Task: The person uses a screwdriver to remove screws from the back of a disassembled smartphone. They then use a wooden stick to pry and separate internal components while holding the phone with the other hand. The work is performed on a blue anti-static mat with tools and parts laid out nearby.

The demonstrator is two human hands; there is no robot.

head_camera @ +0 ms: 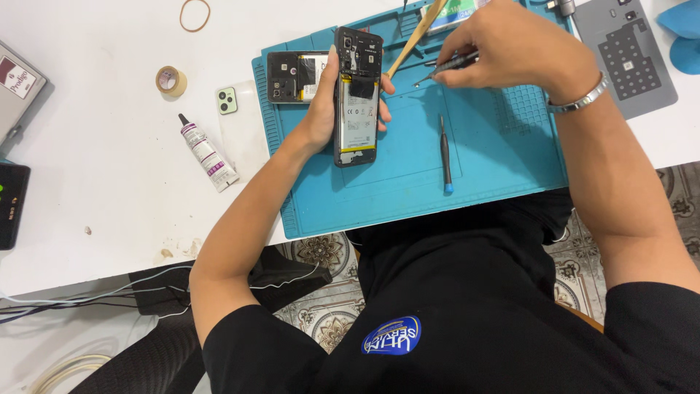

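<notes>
The opened phone [356, 98] (back cover off, battery showing) is gripped upright in the left hand [326, 109] over the blue mat [408, 182]. Above the mat's far edge, the right hand [510, 47] pinches tweezers [445, 67]; a screwdriver [445, 155] lies on it.

White purple-labelled glue tube [208, 153] left of mat [481, 160]

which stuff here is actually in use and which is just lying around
In use: opened phone in left hand; metal tool in right hand; blue mat.

Lying about: second phone, blue-tipped screwdriver, glue tube, tape roll, rubber band, wooden stick.
</notes>
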